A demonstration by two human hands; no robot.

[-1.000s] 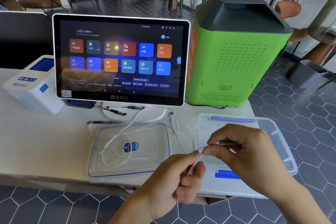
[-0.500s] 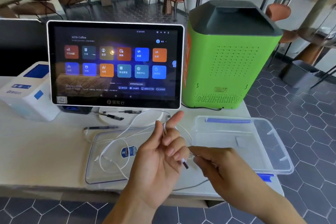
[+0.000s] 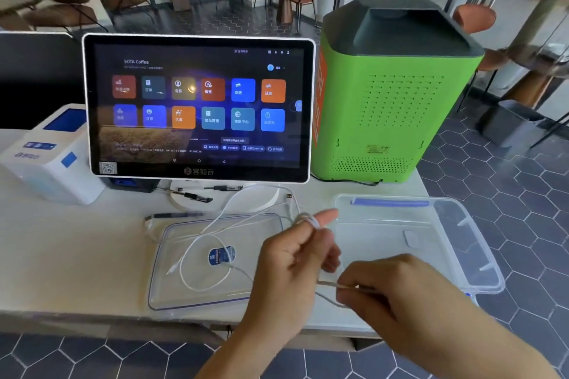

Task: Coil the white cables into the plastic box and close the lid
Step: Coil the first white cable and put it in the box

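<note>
1. Head view, far left at nine o'clock: a white printer point(image 3: 46, 157) sits on the table point(image 3: 61, 255), with a touchscreen terminal point(image 3: 197, 108) beside it.
2. Below the screen, at about seven o'clock, the clear lid point(image 3: 172, 286) lies flat, and loose loops of a white cable point(image 3: 197, 255) trail across it (a pen point(image 3: 175, 215) lies just behind).
3. At centre, the left hand point(image 3: 289, 268) is half curled, its index finger pointing toward one o'clock with turns of cable wound around it.
4. At five o'clock, the right hand point(image 3: 397, 286) pinches a stretch of the same cable between thumb and fingertips, close to the left hand.
5. At three o'clock, the plastic box point(image 3: 446, 243) stands open near the table's right edge, with a green machine point(image 3: 394, 95) behind it.
</note>
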